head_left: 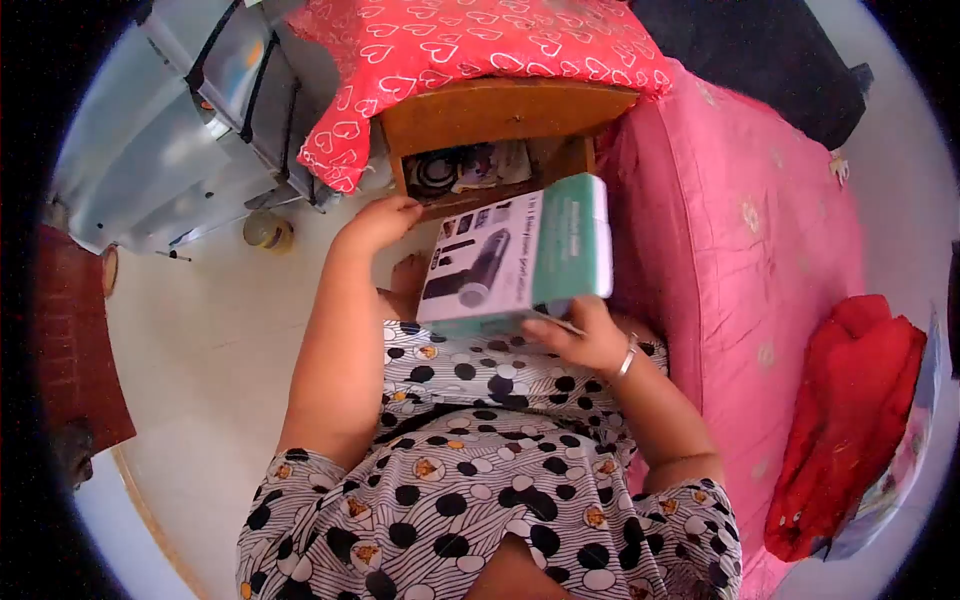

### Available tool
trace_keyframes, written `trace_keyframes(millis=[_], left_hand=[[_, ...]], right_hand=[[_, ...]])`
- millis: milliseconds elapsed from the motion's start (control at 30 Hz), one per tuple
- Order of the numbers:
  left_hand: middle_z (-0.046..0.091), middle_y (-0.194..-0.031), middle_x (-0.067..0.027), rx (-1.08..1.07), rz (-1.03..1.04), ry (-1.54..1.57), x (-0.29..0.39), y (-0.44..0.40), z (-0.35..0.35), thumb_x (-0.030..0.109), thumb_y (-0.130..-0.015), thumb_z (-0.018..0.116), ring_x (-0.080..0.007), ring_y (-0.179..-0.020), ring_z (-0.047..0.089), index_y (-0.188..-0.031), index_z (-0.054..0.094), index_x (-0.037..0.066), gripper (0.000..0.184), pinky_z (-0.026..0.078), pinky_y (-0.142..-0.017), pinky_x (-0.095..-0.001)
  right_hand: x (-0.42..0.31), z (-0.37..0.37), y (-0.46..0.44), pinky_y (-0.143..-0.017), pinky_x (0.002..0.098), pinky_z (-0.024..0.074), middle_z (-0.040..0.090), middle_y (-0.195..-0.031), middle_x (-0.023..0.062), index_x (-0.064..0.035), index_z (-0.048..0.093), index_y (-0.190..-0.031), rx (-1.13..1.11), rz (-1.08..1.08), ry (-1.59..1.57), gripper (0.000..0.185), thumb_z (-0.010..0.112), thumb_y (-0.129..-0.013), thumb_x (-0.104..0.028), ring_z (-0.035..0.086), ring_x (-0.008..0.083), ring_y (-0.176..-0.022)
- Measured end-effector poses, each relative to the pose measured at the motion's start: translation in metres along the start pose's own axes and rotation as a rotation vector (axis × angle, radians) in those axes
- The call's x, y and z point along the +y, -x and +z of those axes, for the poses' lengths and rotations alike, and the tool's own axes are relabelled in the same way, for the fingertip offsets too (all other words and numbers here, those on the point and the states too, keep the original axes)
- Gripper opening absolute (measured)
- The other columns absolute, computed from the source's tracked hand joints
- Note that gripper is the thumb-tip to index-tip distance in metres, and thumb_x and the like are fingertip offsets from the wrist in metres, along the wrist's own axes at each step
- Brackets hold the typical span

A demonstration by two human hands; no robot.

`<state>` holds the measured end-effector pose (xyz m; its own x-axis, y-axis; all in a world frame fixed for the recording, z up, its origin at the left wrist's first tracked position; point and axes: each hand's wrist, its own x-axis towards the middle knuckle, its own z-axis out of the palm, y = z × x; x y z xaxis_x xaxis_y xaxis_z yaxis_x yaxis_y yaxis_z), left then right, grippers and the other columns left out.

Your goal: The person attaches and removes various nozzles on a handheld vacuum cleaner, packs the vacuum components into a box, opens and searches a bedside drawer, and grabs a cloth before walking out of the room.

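My right hand [587, 340] grips a cardboard box [490, 260] by its lower right corner, thumb on the near side. The box is white and green, with a dark handheld device pictured on its face. It is tilted above my lap, in front of an open wooden drawer [540, 165]. My left hand [385, 222] is at the drawer's front left corner, fingers curled against its edge, a little apart from the box. Inside the drawer lie a coiled black cable [435, 175] and some papers or packets [490, 165]. The box hides much of the drawer front.
A red heart-print cloth [480, 40] covers the cabinet top. On the right is a bed with a pink cover [740, 270], bearing red fabric [850, 420]. A translucent rack [190, 120] stands at left, near a small jar [268, 232] on the floor.
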<state>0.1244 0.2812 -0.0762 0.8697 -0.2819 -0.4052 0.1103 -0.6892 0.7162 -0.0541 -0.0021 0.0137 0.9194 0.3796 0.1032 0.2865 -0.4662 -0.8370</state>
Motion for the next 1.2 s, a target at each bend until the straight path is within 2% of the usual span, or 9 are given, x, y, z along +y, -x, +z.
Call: trace_keyframes(millis=[67,133,233,500,667,900,967,1067,1200], left_hand=[[0.066,-0.108,-0.0103,0.033,0.022,-0.032,0.004,0.002,0.001,0.039,-0.093,0.053,-0.0218,-0.089,0.062,-0.125,0.057,0.008,0.044,0.049,-0.08,-0.0343],[0.06,-0.123,-0.0163,0.079,0.003,-0.066,0.025,0.014,-0.001,0.039,-0.089,0.055,-0.0293,-0.116,0.055,-0.123,0.06,0.012,0.044,0.042,-0.097,-0.036],[0.061,-0.121,-0.0158,0.107,0.018,-0.048,0.043,0.027,-0.004,0.038,-0.089,0.056,-0.029,-0.114,0.057,-0.123,0.059,0.011,0.044,0.043,-0.096,-0.0353],[0.057,-0.127,-0.0176,-0.084,-0.003,0.046,0.067,0.037,-0.004,0.044,-0.088,0.059,-0.0302,-0.117,0.055,-0.132,0.051,0.011,0.056,0.043,-0.097,-0.0367],[0.059,-0.123,-0.0205,-0.027,0.045,-0.086,0.068,0.028,0.01,0.045,-0.086,0.06,-0.0335,-0.114,0.057,-0.133,0.05,0.011,0.059,0.044,-0.097,-0.0381],[0.058,-0.123,-0.0219,-0.069,0.076,-0.052,0.075,0.026,0.022,0.044,-0.086,0.06,-0.0345,-0.113,0.057,-0.134,0.049,0.011,0.06,0.044,-0.096,-0.0393],[0.058,-0.123,-0.0217,-0.057,0.127,-0.085,0.077,0.026,0.026,0.043,-0.085,0.06,-0.0355,-0.113,0.057,-0.133,0.049,0.01,0.059,0.044,-0.097,-0.0402],[0.058,-0.123,-0.0215,-0.116,0.128,-0.1,0.084,0.023,0.03,0.041,-0.085,0.061,-0.0366,-0.113,0.057,-0.133,0.049,0.01,0.058,0.044,-0.097,-0.0412],[0.059,-0.122,-0.0219,-0.169,0.154,-0.124,0.097,0.024,0.027,0.039,-0.085,0.062,-0.0376,-0.111,0.057,-0.132,0.05,0.01,0.057,0.045,-0.096,-0.0422]], right_hand=[[0.005,0.005,-0.022,-0.08,0.0375,0.0496,0.064,-0.097,0.0184,0.001,0.054,-0.114,0.042,0.04,0.066,0.045,0.073,-0.081,-0.022,0.062,0.0304,-0.088],[0.025,0.012,-0.043,-0.081,0.0388,0.0498,0.063,-0.099,0.0216,0.0023,0.052,-0.114,0.014,0.082,0.026,0.05,0.073,-0.08,-0.026,0.062,0.0366,-0.09],[0.041,0.016,-0.073,-0.077,0.0351,0.0484,0.061,-0.102,0.0221,0.0028,0.051,-0.112,-0.025,0.003,0.193,0.046,0.074,-0.078,-0.019,0.062,0.0284,-0.091],[0.129,0.043,-0.141,-0.09,0.0435,0.0472,0.054,-0.118,0.0266,0.0066,0.047,-0.12,-0.134,-0.052,0.525,0.064,0.074,-0.073,-0.026,0.055,0.0422,-0.106],[0.15,0.052,-0.179,-0.094,0.0444,0.0457,0.048,-0.13,0.024,-0.0012,0.035,-0.137,-0.289,0.043,0.629,0.078,0.073,-0.072,-0.023,0.051,0.0403,-0.116],[0.164,0.06,-0.226,-0.094,0.0434,0.0447,0.043,-0.132,0.0257,0.0047,0.046,-0.123,-0.388,0.012,0.692,0.064,0.067,-0.07,-0.025,0.051,0.0403,-0.114],[0.176,0.063,-0.237,-0.093,0.0438,0.0445,0.045,-0.128,0.0287,0.0043,0.047,-0.123,-0.279,-0.16,0.778,0.067,0.069,-0.067,-0.027,0.051,0.0421,-0.113],[0.167,0.068,-0.255,-0.096,0.0473,0.0442,0.049,-0.133,0.0228,-0.0057,0.05,-0.127,-0.494,0.146,0.929,0.052,0.057,-0.082,-0.031,0.053,0.0368,-0.118],[0.201,0.071,-0.265,-0.101,0.0462,0.0373,0.05,-0.13,0.0212,-0.009,0.052,-0.127,-0.175,-0.193,0.846,0.058,0.06,-0.078,-0.04,0.047,0.0406,-0.119]])
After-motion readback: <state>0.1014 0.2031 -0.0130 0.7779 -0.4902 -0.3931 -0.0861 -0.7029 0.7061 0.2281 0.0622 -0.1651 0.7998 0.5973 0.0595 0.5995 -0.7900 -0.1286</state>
